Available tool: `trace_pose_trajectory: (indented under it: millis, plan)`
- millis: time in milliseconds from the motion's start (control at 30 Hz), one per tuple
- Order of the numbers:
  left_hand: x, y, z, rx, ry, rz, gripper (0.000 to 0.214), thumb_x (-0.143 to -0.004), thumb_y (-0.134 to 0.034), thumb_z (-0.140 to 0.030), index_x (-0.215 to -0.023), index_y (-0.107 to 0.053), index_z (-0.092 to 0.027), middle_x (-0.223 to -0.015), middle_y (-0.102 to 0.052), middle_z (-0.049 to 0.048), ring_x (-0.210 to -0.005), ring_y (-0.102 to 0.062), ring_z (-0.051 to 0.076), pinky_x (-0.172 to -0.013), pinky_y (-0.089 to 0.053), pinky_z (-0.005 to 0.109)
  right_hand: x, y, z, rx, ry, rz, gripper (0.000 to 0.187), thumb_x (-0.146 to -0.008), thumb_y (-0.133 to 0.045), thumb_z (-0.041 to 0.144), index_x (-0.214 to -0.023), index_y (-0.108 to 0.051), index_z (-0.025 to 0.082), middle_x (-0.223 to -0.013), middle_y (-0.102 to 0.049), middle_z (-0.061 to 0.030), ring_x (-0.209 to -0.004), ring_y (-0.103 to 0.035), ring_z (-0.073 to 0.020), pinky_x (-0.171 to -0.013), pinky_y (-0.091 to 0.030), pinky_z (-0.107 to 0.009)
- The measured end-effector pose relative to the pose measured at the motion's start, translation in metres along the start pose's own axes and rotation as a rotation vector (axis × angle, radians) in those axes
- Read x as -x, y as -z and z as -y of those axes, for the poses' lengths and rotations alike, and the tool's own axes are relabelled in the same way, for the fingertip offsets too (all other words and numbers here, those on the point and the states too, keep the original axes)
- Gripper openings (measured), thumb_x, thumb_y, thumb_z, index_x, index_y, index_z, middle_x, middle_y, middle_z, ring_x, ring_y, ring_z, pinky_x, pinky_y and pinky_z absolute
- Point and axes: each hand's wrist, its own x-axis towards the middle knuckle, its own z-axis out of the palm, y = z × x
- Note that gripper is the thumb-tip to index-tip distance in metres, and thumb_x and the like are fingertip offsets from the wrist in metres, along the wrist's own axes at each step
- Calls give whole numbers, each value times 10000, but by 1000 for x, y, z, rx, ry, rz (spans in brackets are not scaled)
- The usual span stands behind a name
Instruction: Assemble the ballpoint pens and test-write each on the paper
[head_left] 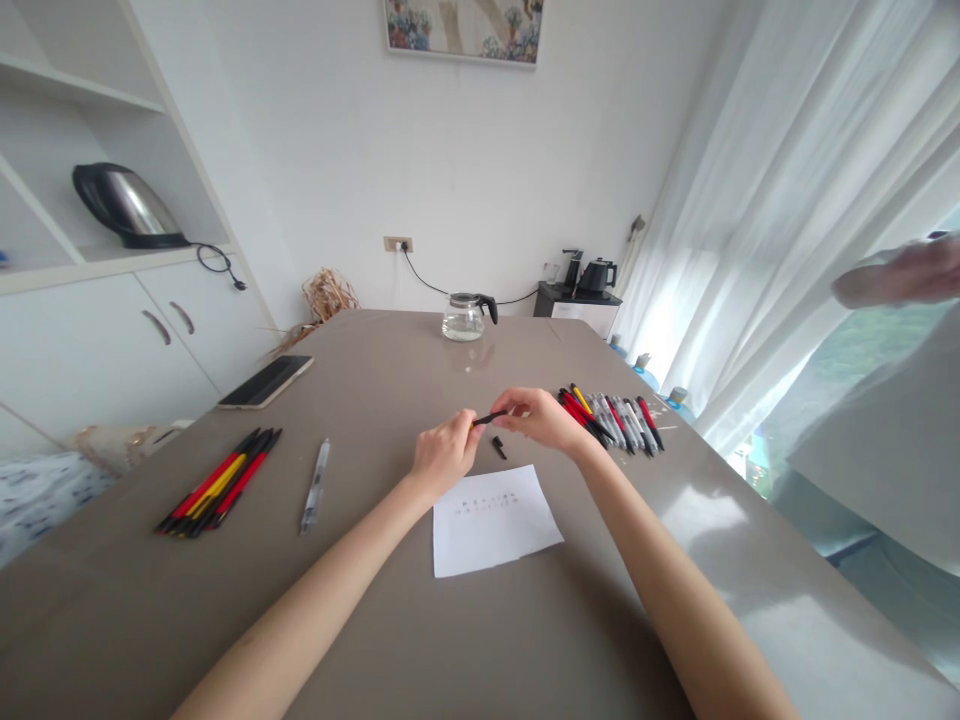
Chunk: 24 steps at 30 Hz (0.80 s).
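Observation:
Both hands meet over the middle of the brown table (375,620). My left hand (442,455) is closed on one end of a thin black pen (490,417), and my right hand (538,415) pinches its other end. A small black pen part (499,447) lies on the table just below the hands. A white sheet of paper (491,518) with a few small marks lies in front of them.
Several red, black and yellow pens (217,483) lie at the left, with a single clear pen (316,484) beside them. Another pile of pens (611,417) lies right of my hands. A phone (265,381) and a glass jug (465,316) sit farther back. Another person (892,420) stands at the right.

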Motion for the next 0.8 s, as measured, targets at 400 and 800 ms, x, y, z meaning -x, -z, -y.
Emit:
trace_pose_trajectory:
  millis: [400,800]
  plan:
    - [0,1,0,-43,-18,61,313,-862,-198,-411,-924,-443,-225,-848,-615,21,-742,-581,173,-487,-256,245,-3,-9,-2,213,-99,23,321,-758,-447,429,-702,-634,175,-642,-616,-21,-569,-512,-100,-546,-327,-195]
    - [-1,-4,10,-33,-42,37,308,-879,-172,-348,-902,-443,-204,-793,-613,31,-691,-574,165,-473,-230,252,-2,-19,-3,284,-101,-22,408,-807,-342,423,-567,-556,170,-554,-569,-15,-528,-470,-94,-530,-292,-198]
